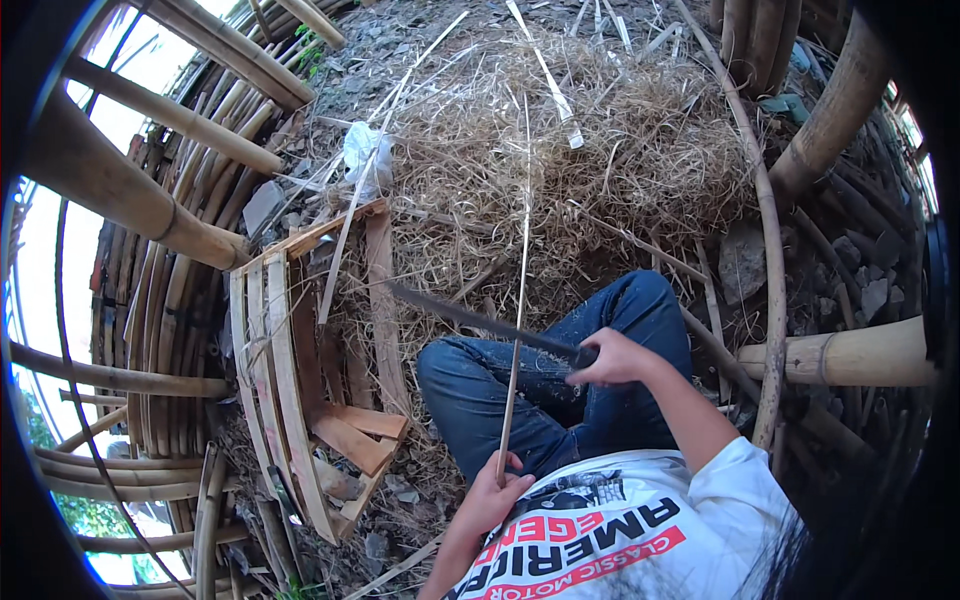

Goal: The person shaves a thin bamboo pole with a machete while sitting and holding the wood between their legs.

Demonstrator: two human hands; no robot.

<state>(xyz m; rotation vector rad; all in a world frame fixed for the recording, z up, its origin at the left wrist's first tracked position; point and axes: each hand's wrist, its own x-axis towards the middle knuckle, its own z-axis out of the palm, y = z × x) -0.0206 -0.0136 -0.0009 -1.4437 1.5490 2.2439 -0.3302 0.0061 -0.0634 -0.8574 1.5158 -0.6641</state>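
Note:
My left hand (488,497), close to my belly, is closed around the near end of a long thin bamboo strip (525,225). The strip runs away from me over my lap and out across the pile of shavings. In my right hand (612,358), above my right thigh, is the dark handle of a long machete (478,321). Its blade points to the left and slightly away from me, crossing the strip above my legs. Whether the edge touches the strip I cannot tell.
Curly bamboo shavings (640,150) cover the ground ahead. A broken wooden crate (285,370) lies at my left, with a white plastic bag (366,160) beyond it. Thick bamboo poles (840,358) stand at both sides, and a long thin pole (765,230) lies at my right.

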